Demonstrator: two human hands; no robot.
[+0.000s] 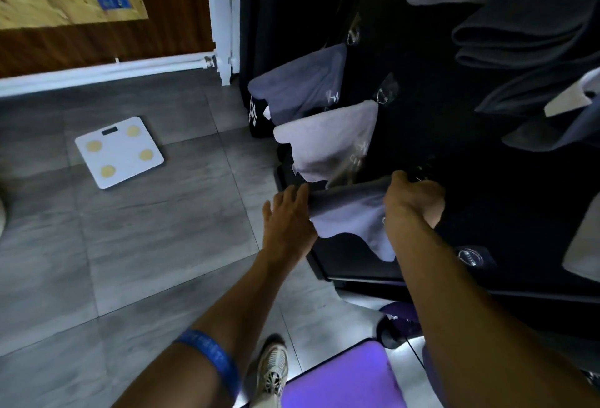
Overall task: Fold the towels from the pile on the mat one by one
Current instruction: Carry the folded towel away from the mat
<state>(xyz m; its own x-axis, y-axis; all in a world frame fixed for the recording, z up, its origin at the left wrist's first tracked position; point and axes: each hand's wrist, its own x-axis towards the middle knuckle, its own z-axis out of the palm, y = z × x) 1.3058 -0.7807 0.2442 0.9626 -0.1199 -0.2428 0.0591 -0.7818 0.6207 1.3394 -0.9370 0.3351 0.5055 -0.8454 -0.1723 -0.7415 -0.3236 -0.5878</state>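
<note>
A grey-lilac towel lies partly folded on the black mat near its front left edge. My left hand lies flat with straight fingers against the towel's left edge. My right hand grips the towel's right side with curled fingers. Two folded towels lie beyond it in a row: a pale one and a darker blue-grey one. A heap of unfolded grey towels sits at the far right of the mat.
A white bathroom scale lies on the grey tiled floor to the left. A white pipe and wooden wall stand at the back. A purple cushion and my shoe are at the bottom.
</note>
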